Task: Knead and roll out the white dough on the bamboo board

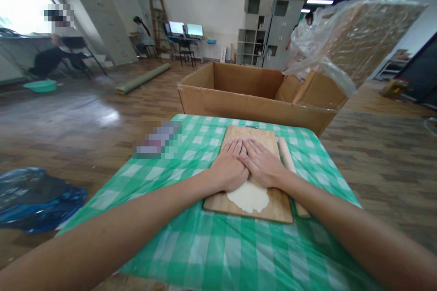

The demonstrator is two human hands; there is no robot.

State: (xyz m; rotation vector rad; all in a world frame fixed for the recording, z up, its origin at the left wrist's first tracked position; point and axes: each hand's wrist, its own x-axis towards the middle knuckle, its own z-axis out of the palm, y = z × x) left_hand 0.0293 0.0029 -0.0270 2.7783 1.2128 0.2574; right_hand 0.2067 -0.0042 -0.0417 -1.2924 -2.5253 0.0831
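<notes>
Flattened pale dough (249,198) lies on a wooden cutting board (215,204), its ragged near edge showing below my wrists. My left hand (230,166) rests palm down on the dough, fingers stretched out and pointing away from me. Beside it my right hand (262,161) also lies flat, and the two hands touch at the thumbs and index fingers. Neither hand grips anything. The far part of the dough is hidden under them. To the right of the board lies a wooden rolling pin (287,154), partly covered by my right forearm.
A green-and-white checked cloth (164,236) covers the table. A blurred-out flat item (157,140) lies at its left edge. Beyond the table stands a large open cardboard box (246,102) with plastic wrap (307,47). A blue plastic bag (44,209) is on the floor, left. People sit farther back.
</notes>
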